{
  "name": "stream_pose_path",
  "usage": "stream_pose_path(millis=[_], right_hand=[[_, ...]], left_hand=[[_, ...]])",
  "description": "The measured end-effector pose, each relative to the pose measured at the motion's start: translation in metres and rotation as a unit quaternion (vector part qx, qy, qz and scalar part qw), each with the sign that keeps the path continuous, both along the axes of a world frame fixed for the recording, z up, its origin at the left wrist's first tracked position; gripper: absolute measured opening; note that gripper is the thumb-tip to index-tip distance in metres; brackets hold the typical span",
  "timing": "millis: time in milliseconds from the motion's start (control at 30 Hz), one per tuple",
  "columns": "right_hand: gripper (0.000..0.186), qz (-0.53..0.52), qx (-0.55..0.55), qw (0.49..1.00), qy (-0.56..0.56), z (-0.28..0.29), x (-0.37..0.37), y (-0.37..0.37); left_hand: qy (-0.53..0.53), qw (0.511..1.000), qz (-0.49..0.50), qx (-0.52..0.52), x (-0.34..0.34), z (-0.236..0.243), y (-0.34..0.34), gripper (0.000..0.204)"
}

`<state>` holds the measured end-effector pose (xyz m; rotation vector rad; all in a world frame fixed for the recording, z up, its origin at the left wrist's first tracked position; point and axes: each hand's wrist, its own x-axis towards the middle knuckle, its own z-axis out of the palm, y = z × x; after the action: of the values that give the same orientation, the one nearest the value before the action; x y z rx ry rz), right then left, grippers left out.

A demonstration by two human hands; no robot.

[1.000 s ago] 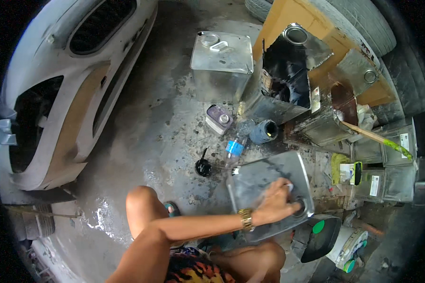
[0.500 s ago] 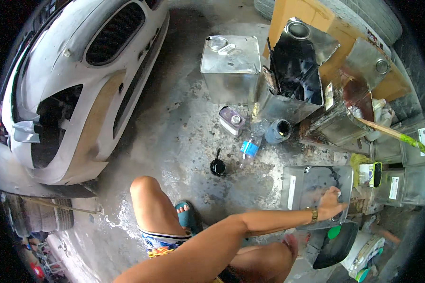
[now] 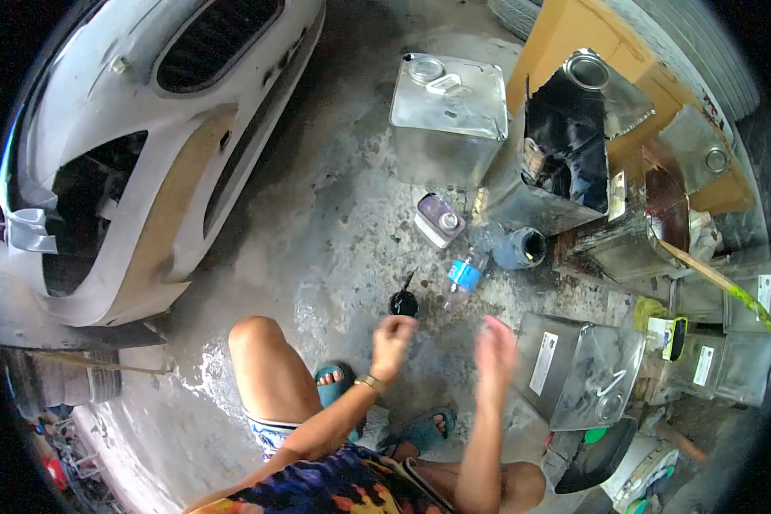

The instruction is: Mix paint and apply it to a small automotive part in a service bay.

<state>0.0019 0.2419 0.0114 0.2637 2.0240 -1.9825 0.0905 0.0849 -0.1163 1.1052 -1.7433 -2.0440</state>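
My left hand (image 3: 392,347), with a watch at the wrist, is raised over the floor just in front of a small black cup (image 3: 403,303). Its fingers curl together; whether anything is between them is hidden. To its right, my right hand (image 3: 495,355) is lifted with fingers stretched out, blurred by motion and apparently holding nothing. A dark thin handle sticks up from the cup. Right of my right hand stands a square metal can (image 3: 565,351) with its white handle raised. A clear bottle with a blue label (image 3: 464,276) lies on the floor beyond my hands.
A grey car bumper (image 3: 188,171) fills the left side. Ahead stand a closed metal can (image 3: 447,111), cut-open cans (image 3: 544,201) with dark insides, a small purple-topped tin (image 3: 439,220) and a blue-grey container (image 3: 520,248). A green-tipped stick (image 3: 702,270) juts out at the right.
My left hand has left the metal can at the right and drawn back toward the middle. My right hand has risen from beside my leg. The can now stands at a different angle.
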Motion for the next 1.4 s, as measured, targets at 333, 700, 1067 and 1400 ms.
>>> stream_pose_path(millis=[333, 700, 1067, 1400], right_hand=[[0.032, 0.354, 0.229, 0.904, 0.066, -0.167, -0.065, -0.113], [0.019, 0.26, 0.242, 0.912, 0.206, -0.135, -0.028, -0.063], [0.021, 0.31, 0.177, 0.89, 0.283, 0.105, -0.034, -0.07], [0.022, 0.538, 0.162, 0.715, 0.415, 0.456, -0.009, -0.136]], left_hand=[[-0.043, 0.98, 0.022, 0.195, 0.018, -0.111, -0.048, 0.054], [-0.053, 0.967, 0.006, 0.248, -0.012, -0.103, -0.048, 0.079], [0.092, 0.933, 0.049, 0.343, -0.015, 0.113, -0.045, 0.068], [0.165, 0.913, 0.12, 0.353, 0.061, 0.452, -0.092, 0.061]])
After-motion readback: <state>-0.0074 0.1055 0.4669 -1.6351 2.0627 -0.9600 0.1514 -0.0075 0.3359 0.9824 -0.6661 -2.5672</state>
